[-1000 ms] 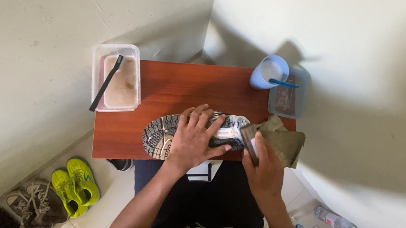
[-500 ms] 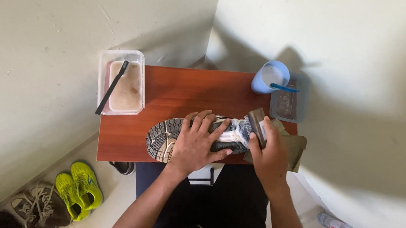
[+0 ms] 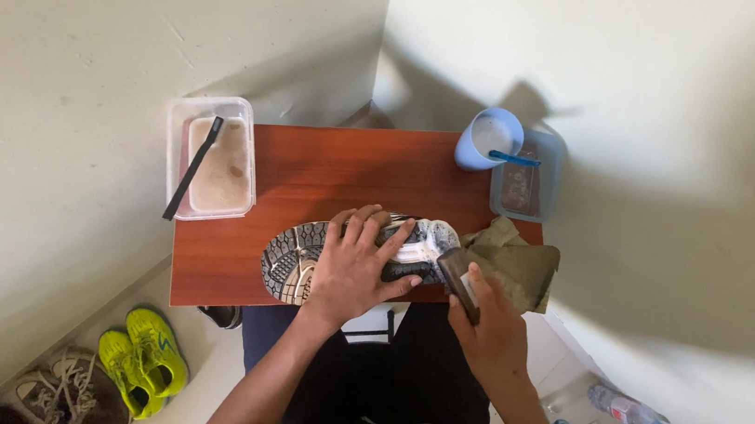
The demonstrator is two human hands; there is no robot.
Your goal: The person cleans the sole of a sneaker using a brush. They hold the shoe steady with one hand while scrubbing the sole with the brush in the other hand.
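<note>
A small reddish-brown table (image 3: 325,174) stands in a corner between pale walls, and on its near edge lies a grey-and-white sneaker (image 3: 293,255) on its side, patterned sole turned to the left. The left hand (image 3: 355,266) presses flat on the shoe's upper, fingers spread wide — holding it down rather than gripping. Just right of the shoe's toe end, the right hand (image 3: 492,327) is closed around a dark brush (image 3: 459,281) whose head touches the shoe. Behind that hand lies a crumpled olive cloth (image 3: 521,265).

At the table's left corner sits a clear rectangular tub (image 3: 209,166) of murky liquid with a black brush across it; at the right corner, a light blue cup (image 3: 488,139) stands beside a second clear tub (image 3: 525,185). On the floor at lower left — bright yellow-green sneakers (image 3: 142,365).
</note>
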